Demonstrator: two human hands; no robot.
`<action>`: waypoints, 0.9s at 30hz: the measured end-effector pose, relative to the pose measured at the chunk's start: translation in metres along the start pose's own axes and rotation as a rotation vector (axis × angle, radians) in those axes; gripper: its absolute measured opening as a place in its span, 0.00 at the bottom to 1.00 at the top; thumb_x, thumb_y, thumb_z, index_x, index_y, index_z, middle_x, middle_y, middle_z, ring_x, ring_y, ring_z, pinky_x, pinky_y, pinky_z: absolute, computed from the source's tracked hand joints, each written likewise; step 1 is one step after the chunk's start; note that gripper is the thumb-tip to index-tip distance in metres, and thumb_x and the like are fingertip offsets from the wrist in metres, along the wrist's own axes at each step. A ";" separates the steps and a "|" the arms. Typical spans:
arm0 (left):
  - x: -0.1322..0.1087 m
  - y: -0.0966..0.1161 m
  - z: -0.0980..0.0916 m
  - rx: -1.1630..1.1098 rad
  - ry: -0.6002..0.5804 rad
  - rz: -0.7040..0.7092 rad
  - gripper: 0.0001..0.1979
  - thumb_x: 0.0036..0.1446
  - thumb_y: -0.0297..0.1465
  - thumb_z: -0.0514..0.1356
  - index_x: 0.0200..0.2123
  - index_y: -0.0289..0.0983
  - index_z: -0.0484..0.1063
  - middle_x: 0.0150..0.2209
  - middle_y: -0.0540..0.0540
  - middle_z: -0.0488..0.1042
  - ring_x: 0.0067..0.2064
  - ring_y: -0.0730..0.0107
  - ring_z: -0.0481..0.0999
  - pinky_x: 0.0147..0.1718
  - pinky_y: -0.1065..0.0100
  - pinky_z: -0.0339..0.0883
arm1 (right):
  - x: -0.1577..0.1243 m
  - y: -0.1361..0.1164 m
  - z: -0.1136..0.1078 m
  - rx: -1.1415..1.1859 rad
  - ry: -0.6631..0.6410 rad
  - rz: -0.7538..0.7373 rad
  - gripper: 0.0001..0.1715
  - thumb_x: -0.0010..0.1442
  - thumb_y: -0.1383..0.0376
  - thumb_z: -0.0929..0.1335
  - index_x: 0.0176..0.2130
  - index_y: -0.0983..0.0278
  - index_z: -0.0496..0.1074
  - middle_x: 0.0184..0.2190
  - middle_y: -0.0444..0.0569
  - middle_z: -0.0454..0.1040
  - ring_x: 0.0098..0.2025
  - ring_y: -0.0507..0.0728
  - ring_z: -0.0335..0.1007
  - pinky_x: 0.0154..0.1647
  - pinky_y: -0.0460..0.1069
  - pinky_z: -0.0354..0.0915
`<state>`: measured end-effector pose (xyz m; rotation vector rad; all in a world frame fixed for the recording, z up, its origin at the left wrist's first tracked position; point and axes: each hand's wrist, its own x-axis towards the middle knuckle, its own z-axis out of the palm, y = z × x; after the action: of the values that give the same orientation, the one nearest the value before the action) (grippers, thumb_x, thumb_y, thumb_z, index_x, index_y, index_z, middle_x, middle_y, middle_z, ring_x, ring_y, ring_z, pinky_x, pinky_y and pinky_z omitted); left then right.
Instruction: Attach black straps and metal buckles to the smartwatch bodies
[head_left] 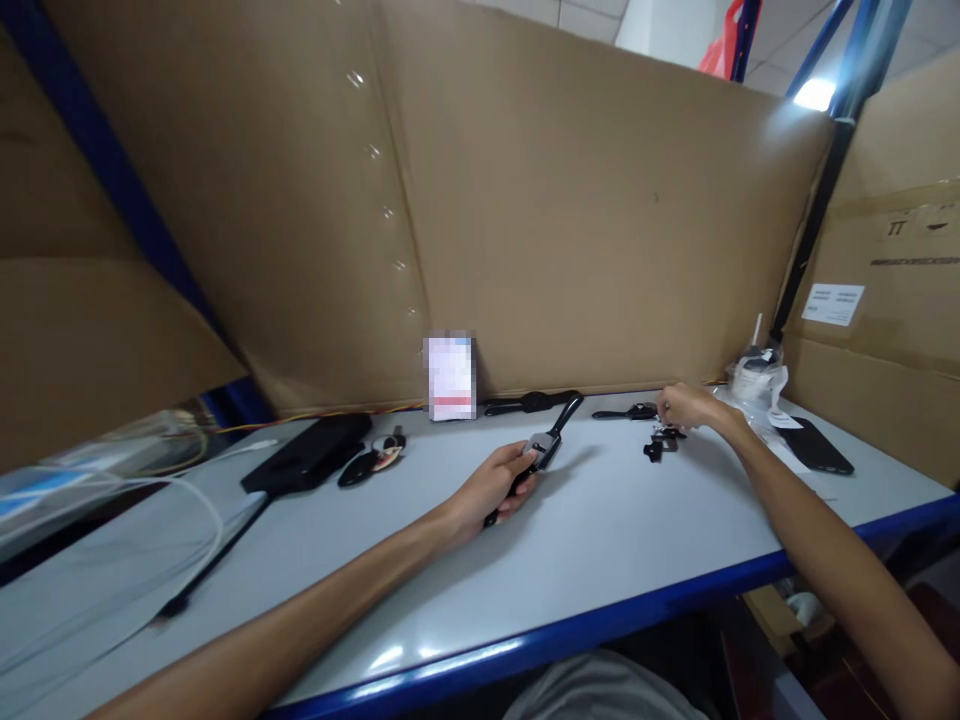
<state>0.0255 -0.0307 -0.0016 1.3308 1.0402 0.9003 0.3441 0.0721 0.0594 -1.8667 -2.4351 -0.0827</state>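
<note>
Presently the left hand (507, 484) clamps a watch (540, 444); the right hand (688, 405), grip unclear, might brush and scatter black parts (653, 453) beside it.

Hands: two, my left hand (501, 482) and my right hand (686, 405)
Watch-like things: three, a grey-faced one (538, 446) in my left hand, a black one (535, 402) at the back, a strapped one (621, 413) beside my right hand
Small black pieces (653, 452): at least two near my right hand, too bunched for me to count exactly
Phone-like slabs (816, 445): one
Black boxes (311, 455): one
Key fobs (358, 468): one
Standing cards (451, 378): one, blurred
Red bags (722, 48): one
Tabletops (600, 560): one
</note>
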 end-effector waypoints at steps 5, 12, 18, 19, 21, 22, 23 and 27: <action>0.001 0.000 0.001 0.035 0.006 -0.012 0.10 0.64 0.38 0.54 0.34 0.40 0.58 0.20 0.59 0.58 0.14 0.83 0.49 0.10 0.78 0.42 | 0.002 -0.002 0.008 0.029 -0.232 0.021 0.12 0.59 0.64 0.67 0.35 0.67 0.79 0.22 0.50 0.76 0.21 0.54 0.70 0.25 0.46 0.59; -0.002 0.003 0.004 0.055 -0.015 -0.005 0.10 0.64 0.38 0.54 0.33 0.40 0.57 0.20 0.59 0.58 0.14 0.83 0.49 0.11 0.78 0.44 | 0.010 -0.011 0.021 -0.026 -0.223 0.019 0.11 0.55 0.65 0.69 0.34 0.70 0.79 0.25 0.54 0.77 0.22 0.55 0.71 0.25 0.46 0.59; 0.001 0.000 0.003 0.071 -0.036 0.001 0.11 0.64 0.39 0.54 0.34 0.40 0.57 0.20 0.59 0.57 0.14 0.83 0.49 0.10 0.78 0.43 | 0.011 -0.011 0.026 0.014 -0.194 -0.007 0.11 0.52 0.70 0.67 0.34 0.69 0.79 0.24 0.52 0.76 0.21 0.53 0.69 0.22 0.45 0.57; 0.001 0.000 0.002 0.075 -0.039 0.004 0.11 0.64 0.39 0.54 0.34 0.40 0.57 0.20 0.59 0.57 0.14 0.83 0.49 0.10 0.78 0.43 | 0.010 -0.011 0.026 0.020 -0.181 -0.014 0.11 0.52 0.71 0.67 0.34 0.69 0.79 0.24 0.52 0.77 0.21 0.53 0.69 0.22 0.45 0.57; 0.001 0.000 0.002 0.082 -0.040 0.003 0.11 0.64 0.39 0.54 0.33 0.40 0.57 0.20 0.59 0.57 0.14 0.82 0.49 0.10 0.77 0.43 | 0.010 -0.012 0.025 0.028 -0.147 -0.032 0.11 0.52 0.71 0.67 0.34 0.69 0.79 0.25 0.52 0.77 0.22 0.53 0.69 0.23 0.44 0.57; 0.000 0.000 0.003 0.087 -0.039 0.001 0.11 0.64 0.39 0.53 0.33 0.40 0.56 0.20 0.59 0.57 0.14 0.82 0.49 0.10 0.77 0.43 | 0.009 -0.013 0.023 0.046 -0.115 -0.048 0.11 0.52 0.71 0.67 0.34 0.68 0.79 0.26 0.51 0.78 0.22 0.53 0.70 0.24 0.44 0.57; 0.000 0.001 0.003 0.092 -0.039 -0.003 0.11 0.64 0.39 0.53 0.33 0.40 0.56 0.20 0.59 0.57 0.14 0.82 0.49 0.10 0.77 0.43 | 0.009 -0.014 0.021 0.078 -0.071 -0.072 0.12 0.52 0.71 0.66 0.35 0.68 0.79 0.26 0.51 0.78 0.23 0.52 0.70 0.25 0.44 0.58; -0.002 0.005 0.005 0.107 -0.054 -0.007 0.11 0.64 0.38 0.54 0.32 0.40 0.56 0.20 0.59 0.57 0.15 0.82 0.49 0.11 0.77 0.43 | 0.006 -0.021 0.011 0.358 0.092 -0.157 0.12 0.56 0.68 0.66 0.36 0.68 0.79 0.27 0.48 0.78 0.22 0.51 0.70 0.24 0.44 0.62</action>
<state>0.0298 -0.0342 0.0029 1.4318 1.0628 0.8084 0.3219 0.0736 0.0492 -1.4891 -2.3415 0.2378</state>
